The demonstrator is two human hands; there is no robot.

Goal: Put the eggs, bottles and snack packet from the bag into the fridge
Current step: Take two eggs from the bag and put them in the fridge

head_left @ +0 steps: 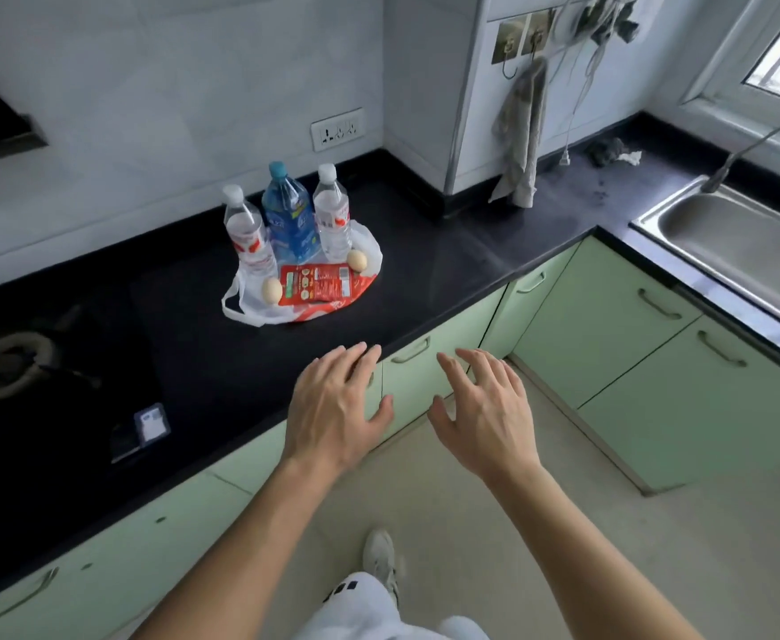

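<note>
A flattened white plastic bag (240,307) lies on the black counter (448,265). On it stand two clear water bottles (247,235) (332,214) with white caps and a blue bottle (288,217) between them. A red snack packet (321,286) lies flat in front of them. One egg (271,291) rests left of the packet, another egg (357,261) at its upper right. My left hand (332,411) hovers over the counter's front edge, fingers spread and holding nothing. My right hand (485,408) is beside it over the cabinet fronts, also spread. No fridge is in view.
A gas hob (14,367) fills the counter's left part, with a small card (150,424) near its front. A steel sink (739,247) and tap are at the right. Green cabinets (609,325) run below. A cloth (522,140) hangs from wall hooks.
</note>
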